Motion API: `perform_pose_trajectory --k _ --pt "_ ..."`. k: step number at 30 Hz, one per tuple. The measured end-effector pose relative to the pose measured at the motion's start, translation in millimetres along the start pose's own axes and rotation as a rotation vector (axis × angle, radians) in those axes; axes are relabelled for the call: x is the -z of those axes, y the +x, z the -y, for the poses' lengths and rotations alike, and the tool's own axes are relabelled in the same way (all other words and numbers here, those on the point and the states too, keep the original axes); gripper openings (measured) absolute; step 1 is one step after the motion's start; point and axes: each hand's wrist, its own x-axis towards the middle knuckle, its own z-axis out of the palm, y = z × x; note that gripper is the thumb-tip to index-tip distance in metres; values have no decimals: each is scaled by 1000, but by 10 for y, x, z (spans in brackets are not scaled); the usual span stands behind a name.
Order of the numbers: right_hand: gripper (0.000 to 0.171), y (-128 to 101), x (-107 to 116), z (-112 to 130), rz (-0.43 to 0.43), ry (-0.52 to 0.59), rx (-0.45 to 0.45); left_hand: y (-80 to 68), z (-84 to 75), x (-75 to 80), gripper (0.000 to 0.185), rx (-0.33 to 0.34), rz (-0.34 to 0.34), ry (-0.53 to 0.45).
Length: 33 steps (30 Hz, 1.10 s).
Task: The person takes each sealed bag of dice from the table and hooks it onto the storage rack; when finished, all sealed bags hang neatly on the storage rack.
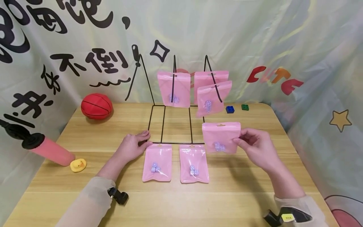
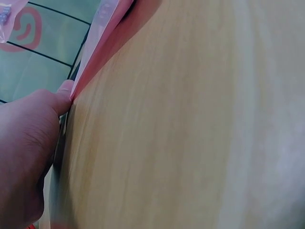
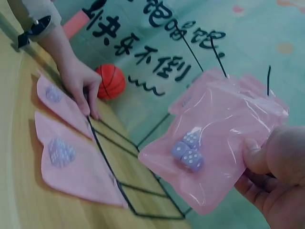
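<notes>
My right hand [image 1: 249,142] pinches the right edge of a pink zip bag [image 1: 220,136] holding purple dice, and keeps it lifted above the table in front of the black wire rack [image 1: 170,124]. In the right wrist view the bag [image 3: 214,148] hangs from my fingers [image 3: 259,160]. My left hand [image 1: 137,143] rests with straight fingers on the table at the rack's front left corner, touching the top of a lying pink bag [image 1: 157,162]. A second bag [image 1: 194,164] lies beside it. Three more bags hang on the rack's hooks [image 1: 174,90] [image 1: 211,78] [image 1: 213,98].
A red ball [image 1: 96,106] sits at the back left. A pink pump [image 1: 49,149] and a yellow duck [image 1: 78,165] lie at the left edge. Blue [image 1: 230,109] and green [image 1: 245,107] bricks lie behind the rack on the right. A printed cloth backs the wooden table [image 1: 241,195].
</notes>
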Motion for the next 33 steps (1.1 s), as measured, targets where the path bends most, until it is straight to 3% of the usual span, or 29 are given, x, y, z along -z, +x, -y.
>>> perform_pose_trajectory --k 15,25,33 --pt "14 279 -430 460 39 271 131 -19 8 -3 43 -4 -9 -2" --pt "15 474 -731 673 81 326 184 -14 14 3 44 55 6 -29" --pt "13 620 -885 789 54 372 226 -3 -2 0 43 40 -1 -30"
